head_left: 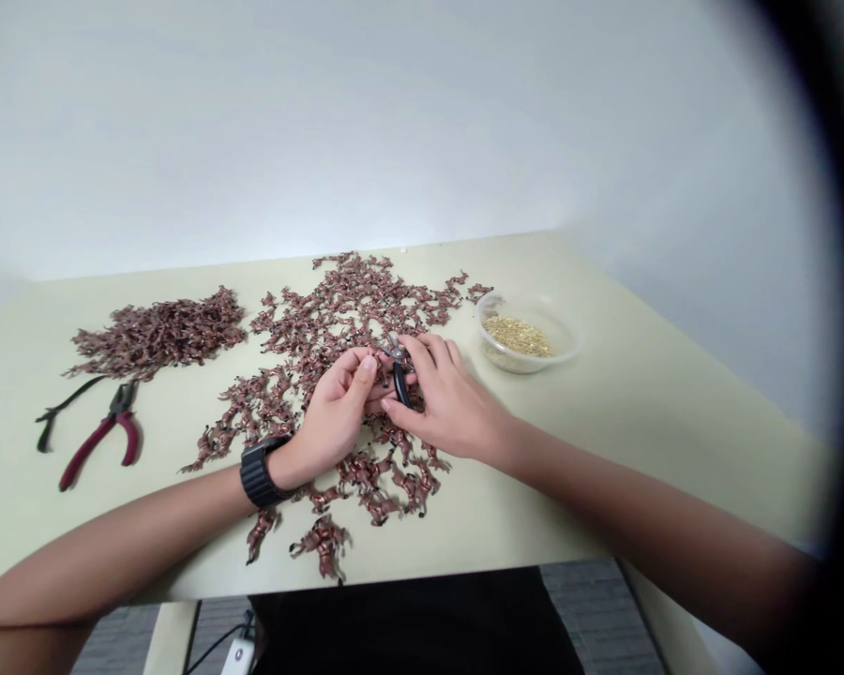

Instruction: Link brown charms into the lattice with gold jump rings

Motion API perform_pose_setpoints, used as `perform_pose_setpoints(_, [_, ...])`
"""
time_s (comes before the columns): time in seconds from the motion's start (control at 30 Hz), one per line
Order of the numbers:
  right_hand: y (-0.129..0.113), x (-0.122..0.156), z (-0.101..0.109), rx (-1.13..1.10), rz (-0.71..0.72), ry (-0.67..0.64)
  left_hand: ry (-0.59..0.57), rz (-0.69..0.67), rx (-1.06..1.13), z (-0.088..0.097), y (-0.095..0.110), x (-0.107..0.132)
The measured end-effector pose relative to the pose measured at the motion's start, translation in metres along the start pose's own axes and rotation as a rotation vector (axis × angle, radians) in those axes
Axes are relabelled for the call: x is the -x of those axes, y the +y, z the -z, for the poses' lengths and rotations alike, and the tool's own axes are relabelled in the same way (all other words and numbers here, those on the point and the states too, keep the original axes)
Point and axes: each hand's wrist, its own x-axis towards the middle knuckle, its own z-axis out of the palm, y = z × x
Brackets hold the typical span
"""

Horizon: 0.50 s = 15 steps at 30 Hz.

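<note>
My left hand [338, 412], with a black watch on its wrist, is closed in a pinch on a small brown figure piece that I can hardly see. My right hand [450, 398] is closed around small black-handled pliers [399, 375], whose metal tip meets the left fingers. Both hands hover over a wide scatter of small brown charms [338, 319] spread on the pale table [640, 403].
A second heap of brown charms [158, 333] lies at the back left. Red-handled pliers [105, 433] and a black-handled tool [60, 410] lie at the left. A clear bowl of tiny golden pieces [524, 336] stands to the right of my hands. A white wall rises behind.
</note>
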Motion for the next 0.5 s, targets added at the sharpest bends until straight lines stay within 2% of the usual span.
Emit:
perform_pose_setpoints(0.17, [0.004,0.000,0.000,-0.042,-0.061,-0.044,-0.004,0.000,-0.014,0.001,0.002,0.000])
perform_pose_setpoints(0.37, [0.010,-0.001,0.001,-0.136,-0.064,0.012,0.035,-0.029,-0.031,0.005,0.003,-0.002])
perform_pose_setpoints(0.5, [0.013,-0.002,0.003,-0.084,-0.042,0.008,0.022,-0.032,0.002,0.008,0.003,-0.006])
